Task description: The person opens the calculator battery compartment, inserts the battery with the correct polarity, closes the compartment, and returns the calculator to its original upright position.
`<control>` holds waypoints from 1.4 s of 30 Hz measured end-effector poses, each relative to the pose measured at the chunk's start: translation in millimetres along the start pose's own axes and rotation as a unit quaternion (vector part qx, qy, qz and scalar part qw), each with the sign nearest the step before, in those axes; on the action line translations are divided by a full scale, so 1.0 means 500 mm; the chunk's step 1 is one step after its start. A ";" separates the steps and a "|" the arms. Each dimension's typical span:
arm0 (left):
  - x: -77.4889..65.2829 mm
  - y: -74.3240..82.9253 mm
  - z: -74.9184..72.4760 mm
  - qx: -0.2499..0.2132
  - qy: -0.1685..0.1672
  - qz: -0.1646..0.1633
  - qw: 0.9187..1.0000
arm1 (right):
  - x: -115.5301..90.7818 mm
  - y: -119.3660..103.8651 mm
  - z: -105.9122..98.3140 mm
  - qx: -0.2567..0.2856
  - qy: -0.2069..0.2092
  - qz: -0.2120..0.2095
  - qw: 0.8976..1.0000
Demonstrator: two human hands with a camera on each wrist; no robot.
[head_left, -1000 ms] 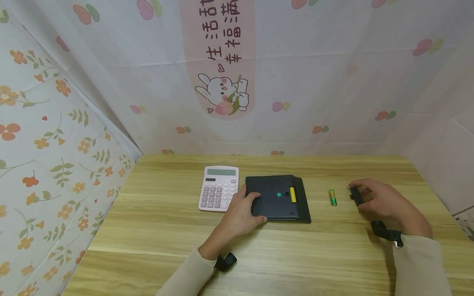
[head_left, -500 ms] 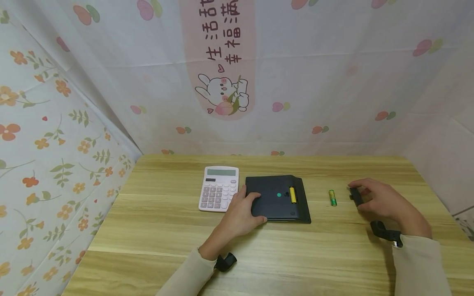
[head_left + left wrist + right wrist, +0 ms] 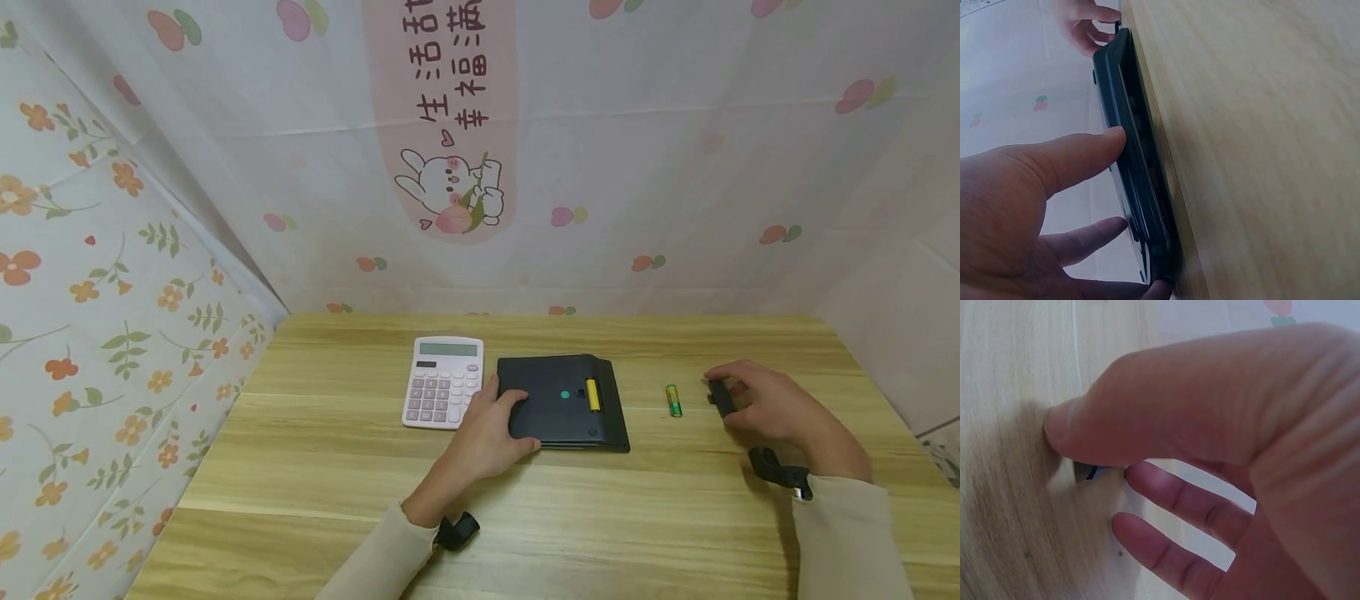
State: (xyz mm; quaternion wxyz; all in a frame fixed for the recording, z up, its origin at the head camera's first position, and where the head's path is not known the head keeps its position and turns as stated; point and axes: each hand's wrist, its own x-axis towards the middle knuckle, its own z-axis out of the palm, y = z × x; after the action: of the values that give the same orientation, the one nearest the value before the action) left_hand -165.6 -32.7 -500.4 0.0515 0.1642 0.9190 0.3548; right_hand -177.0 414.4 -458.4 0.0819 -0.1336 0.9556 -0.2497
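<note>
A black calculator (image 3: pixel 551 421) lies face down on the table, its battery slot uncovered with a yellow battery (image 3: pixel 593 395) in it. My left hand (image 3: pixel 487 435) grips its left end, thumb on the near edge and fingers spread over the back and the left side. Keys show dimly under its edge in the left wrist view. Off to the right, my right hand (image 3: pixel 772 408) pinches a small black battery cover (image 3: pixel 722 398) low over the table. In the right wrist view the thumb hides most of that cover. A loose green and yellow battery (image 3: pixel 674 400) lies between the calculator and my right hand.
A white calculator (image 3: pixel 444 383) sits face up just left of the black one, partly behind my left hand. The wooden table (image 3: pixel 315 467) ends at a patterned cloth (image 3: pixel 637 167) at the back. Another flowered cloth (image 3: pixel 127 292) hangs along the left side.
</note>
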 end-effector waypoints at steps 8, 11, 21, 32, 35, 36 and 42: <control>0.007 -0.013 0.010 -0.014 0.003 -0.007 1.000 | 0.002 -0.001 0.002 -0.020 0.006 0.002 1.000; 0.006 -0.011 0.007 -0.017 0.001 -0.010 1.000 | 0.002 -0.002 0.002 -0.025 0.009 -0.002 1.000; -0.001 0.013 -0.010 -0.010 -0.007 -0.012 1.000 | 0.004 -0.003 0.003 -0.045 0.019 -0.012 0.999; -0.010 0.040 -0.033 0.000 -0.014 -0.008 1.000 | 0.005 -0.009 0.000 -0.046 0.022 -0.005 0.999; -0.008 0.030 -0.025 -0.004 -0.006 0.000 1.000 | 0.005 -0.015 -0.003 -0.048 0.018 0.000 0.999; -0.008 0.029 -0.025 -0.006 -0.006 0.001 1.000 | 0.004 -0.017 -0.003 -0.048 0.016 0.002 0.999; -0.007 0.027 -0.026 -0.007 -0.012 0.000 1.000 | 0.004 -0.034 -0.008 -0.039 0.009 0.011 0.999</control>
State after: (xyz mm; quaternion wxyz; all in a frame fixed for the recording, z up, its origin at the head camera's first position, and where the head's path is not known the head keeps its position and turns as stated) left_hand -161.6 -32.5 -481.7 0.0634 0.1678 0.9159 0.3591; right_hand -176.3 401.2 -446.9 0.0710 -0.1241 0.9667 -0.2124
